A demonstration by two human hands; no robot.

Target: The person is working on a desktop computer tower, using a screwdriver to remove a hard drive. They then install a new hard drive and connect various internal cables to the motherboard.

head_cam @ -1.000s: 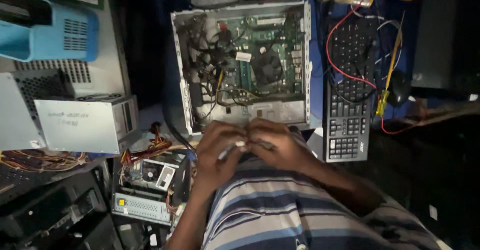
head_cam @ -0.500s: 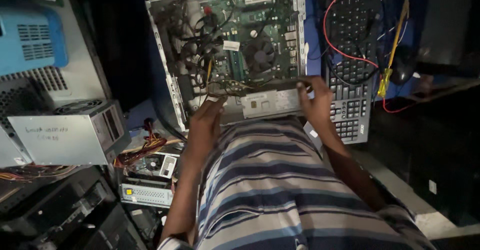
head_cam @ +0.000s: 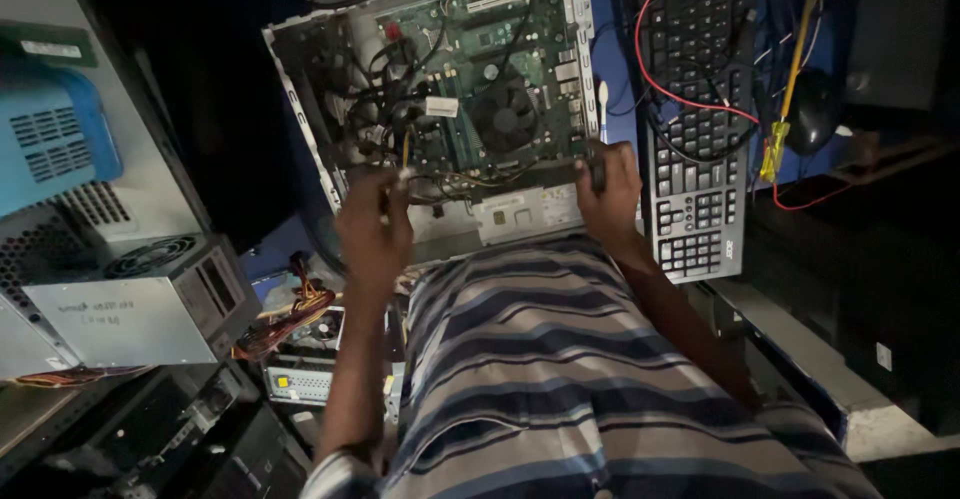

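Observation:
An open desktop computer case (head_cam: 300, 89) lies on its side in front of me, showing a green motherboard (head_cam: 470, 69) with a round black fan (head_cam: 505, 119) and a tangle of black cables (head_cam: 385, 109). My left hand (head_cam: 372, 229) is closed on the near left edge of the case, beside the cables. At the near right corner, my right hand (head_cam: 612, 197) grips the case rim. My striped shirt hides the near side of the case.
A black keyboard (head_cam: 695, 119) lies right of the case with a red cable (head_cam: 655, 69) over it, a yellow-handled screwdriver (head_cam: 775, 149) and a black mouse (head_cam: 815, 109). At the left are a grey power supply box (head_cam: 130, 304), a blue plastic basket (head_cam: 55, 139) and loose drives (head_cam: 300, 379).
My hands were together in front of my chest; they have spread apart and reached forward onto the near edge of the case, left and right. The view has tilted closer to the case.

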